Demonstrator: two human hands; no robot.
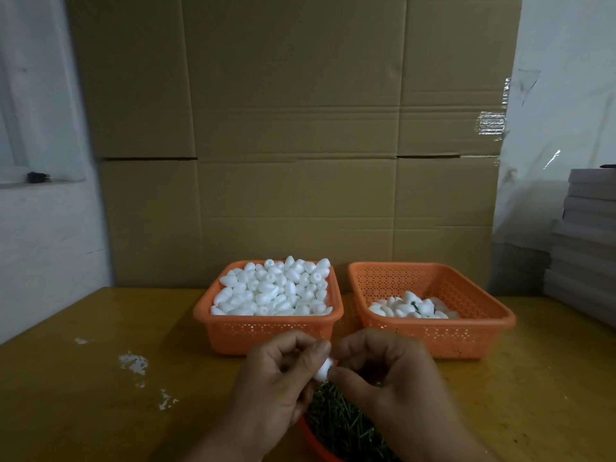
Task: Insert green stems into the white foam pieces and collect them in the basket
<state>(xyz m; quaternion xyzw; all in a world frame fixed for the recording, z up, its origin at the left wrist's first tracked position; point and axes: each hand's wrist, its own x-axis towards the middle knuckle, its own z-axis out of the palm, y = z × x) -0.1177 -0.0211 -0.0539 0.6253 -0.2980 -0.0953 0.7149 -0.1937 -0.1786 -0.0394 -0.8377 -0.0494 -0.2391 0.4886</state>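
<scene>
My left hand point(280, 378) pinches a white foam piece point(324, 367) between thumb and fingers. My right hand point(383, 371) meets it from the right, fingertips pinched at the foam's end; a stem there is too small to make out. Under both hands sits an orange tray point(311, 440) heaped with green stems point(340, 421). The left orange basket point(266, 331) is full of plain foam pieces point(273, 288). The right orange basket point(473, 335) holds several foam pieces point(410, 308), one showing a green stem.
A tall cardboard sheet point(293, 128) stands behind the baskets. White foam crumbs point(133, 361) lie on the yellow table point(83, 395) at the left. A stack of grey boards point(586, 241) rises at the right edge.
</scene>
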